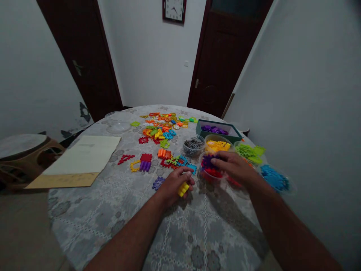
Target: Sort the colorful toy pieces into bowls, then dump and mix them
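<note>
My left hand (174,184) rests on the round table (113,210), fingers curled around a small yellow plastic piece (183,189). My right hand (234,165) reaches over a clear bowl of red and purple pieces (210,169), fingertips pinched at a purple piece at its rim. A loose pile of colourful interlocking pieces (162,130) is spread across the far middle of the table. A purple piece (158,183) lies just left of my left hand.
Clear bowls hold grey pieces (193,144), yellow pieces (217,145), green pieces (249,152) and blue pieces (275,178); a teal box (218,130) holds purple ones. Paper sheets (84,154) lie at the left. A wicker chair (25,154) stands beside the table.
</note>
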`<control>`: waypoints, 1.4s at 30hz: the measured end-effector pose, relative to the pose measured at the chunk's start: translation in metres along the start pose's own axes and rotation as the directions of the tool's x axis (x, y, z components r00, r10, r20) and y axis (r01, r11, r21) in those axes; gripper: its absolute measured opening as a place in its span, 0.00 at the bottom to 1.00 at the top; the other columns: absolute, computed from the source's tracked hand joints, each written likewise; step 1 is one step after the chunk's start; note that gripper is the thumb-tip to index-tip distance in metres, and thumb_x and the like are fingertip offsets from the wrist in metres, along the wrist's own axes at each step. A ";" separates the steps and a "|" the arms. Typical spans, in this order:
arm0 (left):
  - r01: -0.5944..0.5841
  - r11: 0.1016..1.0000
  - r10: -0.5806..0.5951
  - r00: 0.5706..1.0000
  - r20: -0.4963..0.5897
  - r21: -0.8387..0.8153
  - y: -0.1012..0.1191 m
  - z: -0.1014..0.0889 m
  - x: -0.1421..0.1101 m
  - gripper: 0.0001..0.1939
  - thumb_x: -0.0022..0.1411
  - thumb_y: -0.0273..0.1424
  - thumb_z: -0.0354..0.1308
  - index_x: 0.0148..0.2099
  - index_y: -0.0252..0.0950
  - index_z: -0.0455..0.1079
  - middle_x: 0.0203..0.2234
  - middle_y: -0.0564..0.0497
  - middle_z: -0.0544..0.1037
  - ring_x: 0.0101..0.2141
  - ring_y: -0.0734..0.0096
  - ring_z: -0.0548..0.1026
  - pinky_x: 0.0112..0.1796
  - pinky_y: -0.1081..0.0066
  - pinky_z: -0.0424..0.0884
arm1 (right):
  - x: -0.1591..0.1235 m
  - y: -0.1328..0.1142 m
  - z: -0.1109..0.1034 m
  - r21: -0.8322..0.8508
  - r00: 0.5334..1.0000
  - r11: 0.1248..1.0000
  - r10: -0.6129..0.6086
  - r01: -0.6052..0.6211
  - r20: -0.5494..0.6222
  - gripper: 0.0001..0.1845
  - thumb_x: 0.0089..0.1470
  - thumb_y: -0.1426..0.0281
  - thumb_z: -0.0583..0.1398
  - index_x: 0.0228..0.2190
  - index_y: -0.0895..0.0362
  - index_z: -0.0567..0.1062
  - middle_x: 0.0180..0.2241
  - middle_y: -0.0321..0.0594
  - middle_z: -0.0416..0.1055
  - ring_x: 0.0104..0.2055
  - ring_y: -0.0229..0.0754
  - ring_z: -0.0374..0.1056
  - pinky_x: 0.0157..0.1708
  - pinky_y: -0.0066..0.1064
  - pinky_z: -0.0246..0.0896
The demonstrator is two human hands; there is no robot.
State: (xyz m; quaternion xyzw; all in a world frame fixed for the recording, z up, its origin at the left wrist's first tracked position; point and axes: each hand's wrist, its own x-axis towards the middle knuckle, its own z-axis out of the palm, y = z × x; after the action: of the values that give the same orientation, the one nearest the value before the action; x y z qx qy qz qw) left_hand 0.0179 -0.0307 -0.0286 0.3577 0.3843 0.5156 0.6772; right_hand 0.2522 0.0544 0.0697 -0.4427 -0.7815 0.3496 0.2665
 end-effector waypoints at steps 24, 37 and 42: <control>-0.091 0.920 0.076 0.996 -0.054 -0.380 0.012 -0.010 0.004 0.31 0.73 0.59 0.52 0.56 0.35 0.73 0.43 0.42 0.80 0.34 0.65 0.81 0.31 0.68 0.78 | -0.026 -0.032 0.110 -0.246 0.943 0.911 -0.316 0.332 0.103 0.16 0.67 0.72 0.61 0.54 0.53 0.79 0.53 0.48 0.80 0.52 0.49 0.77 0.54 0.43 0.70; -0.101 0.948 0.085 0.994 -0.064 -0.303 0.015 -0.011 0.004 0.32 0.70 0.58 0.56 0.55 0.34 0.75 0.44 0.41 0.79 0.31 0.66 0.79 0.19 0.73 0.69 | -0.018 -0.022 0.061 -0.173 0.957 0.960 -0.245 0.218 -0.155 0.10 0.65 0.70 0.61 0.45 0.54 0.81 0.40 0.40 0.80 0.41 0.44 0.74 0.44 0.35 0.68; -0.349 0.912 0.269 0.906 -0.326 -0.216 0.023 -0.016 0.004 0.30 0.65 0.58 0.60 0.45 0.33 0.76 0.36 0.46 0.78 0.27 0.71 0.74 0.19 0.74 0.66 | 0.028 0.017 -0.005 -0.424 0.808 0.905 -0.259 0.012 -0.529 0.15 0.60 0.69 0.59 0.47 0.58 0.81 0.47 0.52 0.79 0.50 0.53 0.73 0.55 0.46 0.67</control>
State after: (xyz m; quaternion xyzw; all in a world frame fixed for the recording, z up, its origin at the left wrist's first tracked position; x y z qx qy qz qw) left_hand -0.0054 -0.0209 -0.0157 0.2397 0.3433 0.7113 0.5646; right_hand 0.2514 0.0871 0.0629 -0.5139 -0.7492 0.0118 0.4176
